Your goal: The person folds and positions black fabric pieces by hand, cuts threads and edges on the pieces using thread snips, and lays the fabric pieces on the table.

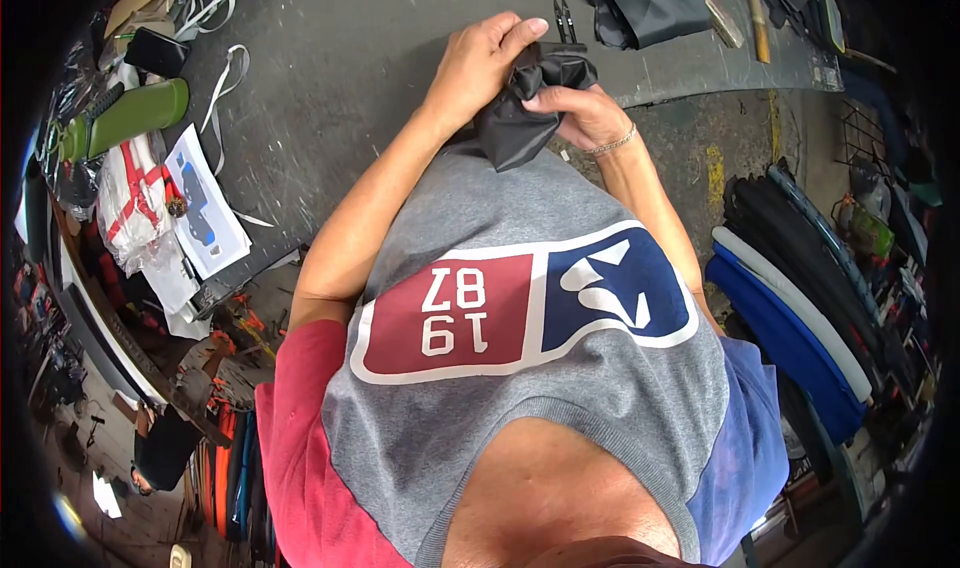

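A crumpled piece of black fabric (517,140), thin and slightly shiny, is bunched up in front of my chest at the table's near edge. My left hand (482,65) grips its upper left side, thumb stretched along the top. On the right, my right hand (590,118), with a bracelet at the wrist, pinches a fold between thumb and fingers. Part of the fabric hangs down over my grey shirt. Just beyond the bundle, two thin dark pointed tips (563,20) stick out side by side.
Dark fabric pieces (650,6) and a wooden stick (757,18) lie at the far right of the grey table (330,78). To the left are a green bottle (125,120), a printed sheet (207,203) and white strips (222,93). Fabric rolls (790,318) stand at the right.
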### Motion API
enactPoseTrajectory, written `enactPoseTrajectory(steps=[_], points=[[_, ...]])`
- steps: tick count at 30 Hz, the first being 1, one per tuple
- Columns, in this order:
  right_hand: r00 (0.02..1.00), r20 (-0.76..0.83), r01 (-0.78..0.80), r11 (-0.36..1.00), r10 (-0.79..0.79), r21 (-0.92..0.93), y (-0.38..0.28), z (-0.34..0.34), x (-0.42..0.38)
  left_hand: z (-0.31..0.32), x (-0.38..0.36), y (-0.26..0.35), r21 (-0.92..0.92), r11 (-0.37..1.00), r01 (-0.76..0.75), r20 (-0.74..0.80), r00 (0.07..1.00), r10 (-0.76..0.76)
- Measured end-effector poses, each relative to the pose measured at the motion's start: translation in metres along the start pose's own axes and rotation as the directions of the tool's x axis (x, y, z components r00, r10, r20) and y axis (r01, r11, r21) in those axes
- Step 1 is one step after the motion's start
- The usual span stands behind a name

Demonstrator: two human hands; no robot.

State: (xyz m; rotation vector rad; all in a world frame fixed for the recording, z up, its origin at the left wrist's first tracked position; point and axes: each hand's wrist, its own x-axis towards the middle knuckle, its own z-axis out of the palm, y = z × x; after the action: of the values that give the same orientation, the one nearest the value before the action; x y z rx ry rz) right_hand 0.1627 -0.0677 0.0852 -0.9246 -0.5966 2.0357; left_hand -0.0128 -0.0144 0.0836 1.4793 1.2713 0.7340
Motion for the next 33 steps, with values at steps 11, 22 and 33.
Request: enactPoseTrajectory(steps=[11,22,33], points=[[0.914,-0.206,0.046,0.592,-0.350,-0.804,-0.009,0.007,0.006,-0.015,0.010,-0.004,0.177,0.982,-0.070,-0.167,0.981,0.100],[0.955,-0.254,-0.004,0.848,-0.155,-0.530,0.003,-0.010,0.008,-0.007,0.006,-0.011,0.194,0.976,-0.102,-0.035,0.993,0.110],[0.947,0.285,-0.197,0.967,0.146,0.159,0.000,-0.023,-0.005,0.009,0.000,0.009,-0.065,0.984,-0.166,0.148,0.974,0.174]])
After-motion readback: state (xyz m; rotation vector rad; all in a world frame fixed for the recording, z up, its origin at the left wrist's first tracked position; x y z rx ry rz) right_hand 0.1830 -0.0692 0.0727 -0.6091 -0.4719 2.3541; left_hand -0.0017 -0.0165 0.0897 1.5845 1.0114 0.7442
